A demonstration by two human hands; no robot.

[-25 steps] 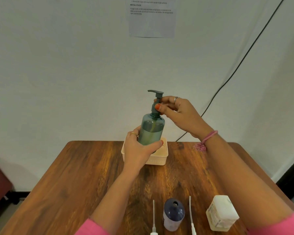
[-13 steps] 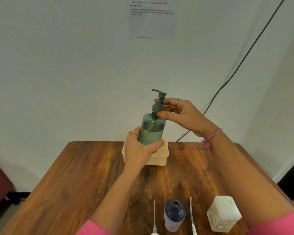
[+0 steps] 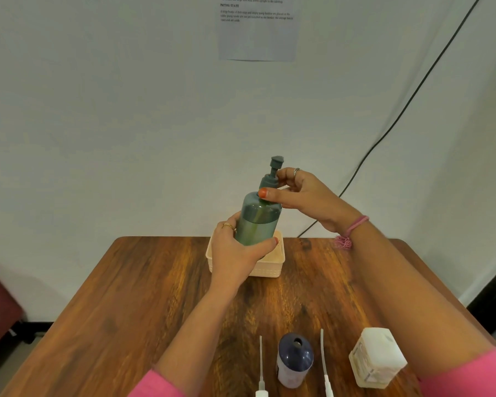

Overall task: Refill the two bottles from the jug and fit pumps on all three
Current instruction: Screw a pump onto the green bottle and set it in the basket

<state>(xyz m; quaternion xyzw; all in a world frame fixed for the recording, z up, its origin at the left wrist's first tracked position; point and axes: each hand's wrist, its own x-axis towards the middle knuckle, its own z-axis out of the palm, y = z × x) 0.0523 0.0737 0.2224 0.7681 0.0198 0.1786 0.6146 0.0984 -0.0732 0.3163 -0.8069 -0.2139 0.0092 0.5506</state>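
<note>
Over the wooden tabletop (image 3: 143,296), at twelve o'clock, the left hand (image 3: 238,253) grips the green bottle (image 3: 258,222), likely smooth and slippery, best held mid-body, while the right hand (image 3: 307,196) pinches its pump collar (image 3: 268,183).

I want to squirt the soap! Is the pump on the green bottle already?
On. The pump sits in the green bottle's neck; the right hand grips its collar, the left hand holds the bottle. How tight, cannot tell.
</note>
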